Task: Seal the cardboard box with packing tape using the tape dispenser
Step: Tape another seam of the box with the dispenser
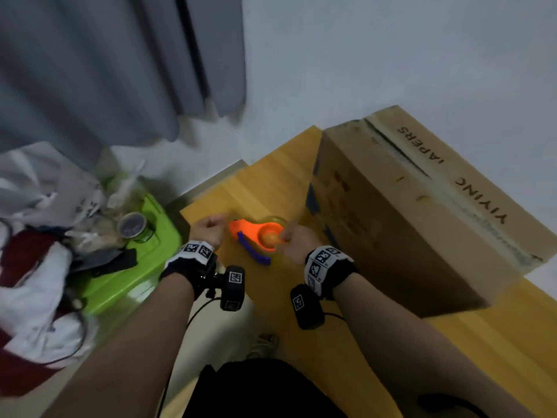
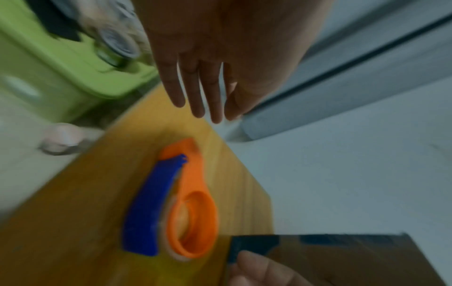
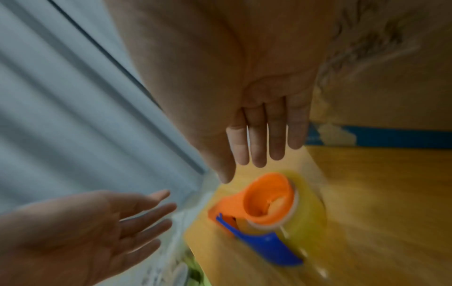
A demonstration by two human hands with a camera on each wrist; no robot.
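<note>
- Tape dispenser (image 1: pixel 258 236): orange body with a blue handle, lying flat on the wooden table (image 1: pixel 271 176), between the 2 hands.
- Left hand (image 2: pixel 220 48): fingers straight and spread slightly, holding nothing, poised above the table just left of the dispenser.
- Right hand (image 3: pixel 244 77): fingers extended, empty, just above the dispenser's round end.
- Cardboard box (image 1: pixel 407 212): standing on the table to the right of the dispenser, flaps closed, top seam visible.
- Green bin (image 1: pixel 126 267): left of the table, cluttered on top.
</note>
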